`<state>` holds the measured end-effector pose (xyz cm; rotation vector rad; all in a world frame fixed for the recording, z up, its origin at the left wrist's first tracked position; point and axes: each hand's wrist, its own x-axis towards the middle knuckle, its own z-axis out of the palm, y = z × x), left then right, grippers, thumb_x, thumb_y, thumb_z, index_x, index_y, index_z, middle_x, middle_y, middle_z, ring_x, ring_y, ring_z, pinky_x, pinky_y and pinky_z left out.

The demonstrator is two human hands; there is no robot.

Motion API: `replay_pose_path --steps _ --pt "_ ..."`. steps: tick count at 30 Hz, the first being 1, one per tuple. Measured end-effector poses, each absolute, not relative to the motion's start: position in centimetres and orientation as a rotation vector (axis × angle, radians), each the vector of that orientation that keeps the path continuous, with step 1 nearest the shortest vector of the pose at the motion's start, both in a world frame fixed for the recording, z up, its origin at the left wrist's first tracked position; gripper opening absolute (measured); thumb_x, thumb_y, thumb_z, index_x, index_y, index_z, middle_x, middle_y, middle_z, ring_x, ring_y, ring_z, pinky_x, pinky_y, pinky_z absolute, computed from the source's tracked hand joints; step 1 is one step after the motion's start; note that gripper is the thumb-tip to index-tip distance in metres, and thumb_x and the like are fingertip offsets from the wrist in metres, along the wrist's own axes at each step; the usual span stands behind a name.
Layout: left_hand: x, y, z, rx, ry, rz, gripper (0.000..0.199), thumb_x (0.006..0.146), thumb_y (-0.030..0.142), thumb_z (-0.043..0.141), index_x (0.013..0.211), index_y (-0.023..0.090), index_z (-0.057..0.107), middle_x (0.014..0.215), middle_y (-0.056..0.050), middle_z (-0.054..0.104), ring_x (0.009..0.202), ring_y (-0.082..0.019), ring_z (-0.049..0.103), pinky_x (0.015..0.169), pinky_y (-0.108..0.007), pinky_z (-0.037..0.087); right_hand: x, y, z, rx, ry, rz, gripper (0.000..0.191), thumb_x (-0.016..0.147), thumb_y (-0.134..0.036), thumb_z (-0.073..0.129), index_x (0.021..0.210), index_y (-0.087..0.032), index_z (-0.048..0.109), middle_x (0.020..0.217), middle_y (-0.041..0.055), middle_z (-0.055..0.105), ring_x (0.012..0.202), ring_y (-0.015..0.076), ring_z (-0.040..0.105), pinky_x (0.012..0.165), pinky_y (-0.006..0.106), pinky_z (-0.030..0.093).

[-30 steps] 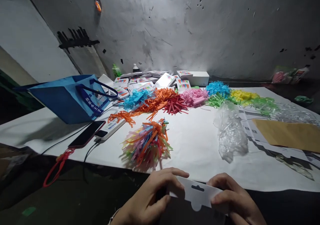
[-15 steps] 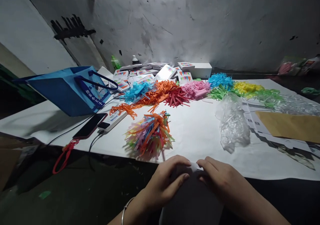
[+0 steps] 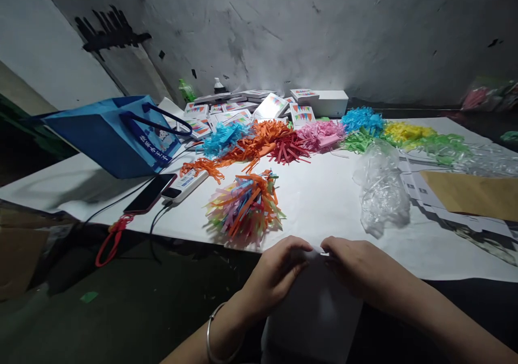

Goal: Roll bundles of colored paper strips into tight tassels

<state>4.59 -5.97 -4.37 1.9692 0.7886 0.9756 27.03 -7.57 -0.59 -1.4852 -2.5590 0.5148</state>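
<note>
Below the table's front edge, a plain white piece point(image 3: 313, 312), which looks like folded card or a flat box, stands between my hands. My left hand point(image 3: 279, 272), with a silver bangle at its wrist, pinches its upper left corner. At the upper right, my right hand point(image 3: 352, 264) has its fingers curled over the top edge; the thumb is hidden. A small white fold shows between the fingertips. Just beyond my left hand, a bundle of multicoloured paper strips point(image 3: 246, 204) lies on the white table point(image 3: 315, 191).
Piles of shredded paper, such as the pink strips point(image 3: 321, 135), line the back before printed white boxes point(image 3: 271, 106). A blue gift bag point(image 3: 97, 137), phone point(image 3: 149, 194) and power bank point(image 3: 184, 186) lie left. Crumpled clear plastic point(image 3: 382, 191) and brown card point(image 3: 477, 194) lie right.
The view has shifted slightly, so the table's things sit higher in the picture. Both hands keep hold of the white piece's top edge, and the right thumb has gone out of sight behind it.
</note>
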Motion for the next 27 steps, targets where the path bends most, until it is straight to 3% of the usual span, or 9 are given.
replay_pose_path --steps 4,9,13,19,24,27 --pt "4.6 -6.0 -4.4 1.995 0.812 0.967 0.021 0.095 0.018 0.059 0.115 0.020 0.062 0.108 -0.008 0.071 0.101 -0.020 0.067 0.090 -0.030 0.053 27.1 -7.3 -0.5 -1.415 -2.652 0.425 0.016 0.093 -0.006 0.049 0.103 -0.017 0.056 0.082 0.0038 0.069 0.068 0.0180 0.066 0.056 0.025 0.035" --pt "4.7 -5.9 -4.6 2.006 0.821 0.966 0.022 0.095 0.017 0.057 0.117 0.020 0.060 0.108 -0.007 0.071 0.101 -0.019 0.067 0.089 -0.028 0.052 27.1 -7.4 0.3 -1.487 -2.621 0.678 0.028 0.091 0.000 0.052 0.112 -0.018 0.056 0.090 0.0032 0.070 0.068 0.0138 0.066 0.053 0.020 0.038" --pt "4.7 -5.9 -4.6 2.027 0.814 0.955 0.022 0.095 0.017 0.058 0.118 0.020 0.059 0.109 -0.006 0.070 0.101 -0.019 0.066 0.090 -0.028 0.051 27.3 -7.3 0.0 -1.491 -2.683 0.566 0.025 0.092 -0.001 0.050 0.111 -0.016 0.057 0.095 0.0073 0.071 0.077 0.0193 0.070 0.058 0.023 0.040" --pt "4.8 -6.0 -4.2 2.010 0.854 0.911 0.023 0.094 0.018 0.059 0.117 0.019 0.057 0.106 -0.005 0.068 0.097 -0.019 0.064 0.087 -0.029 0.050 27.7 -6.7 0.1 -1.442 -2.702 0.640 0.028 0.090 0.000 0.054 0.112 -0.017 0.054 0.098 0.0065 0.071 0.085 0.0196 0.069 0.063 0.023 0.042" --pt "4.8 -5.9 -4.2 2.005 0.857 0.915 0.023 0.094 0.017 0.058 0.117 0.020 0.057 0.108 -0.006 0.068 0.100 -0.020 0.064 0.090 -0.030 0.050 27.0 -6.3 0.6 -1.546 -2.695 0.669 0.023 0.088 0.000 0.049 0.102 -0.017 0.053 0.079 0.0013 0.069 0.055 0.0112 0.058 0.048 0.020 0.028" --pt "4.9 -5.9 -4.3 2.010 0.834 0.926 0.023 0.094 0.017 0.058 0.117 0.020 0.057 0.109 -0.006 0.068 0.101 -0.019 0.064 0.091 -0.030 0.050 26.5 -6.1 0.6 -1.585 -2.694 0.563 0.016 0.088 -0.005 0.049 0.091 -0.020 0.053 0.073 -0.0002 0.067 0.053 0.0114 0.054 0.048 0.023 0.019"
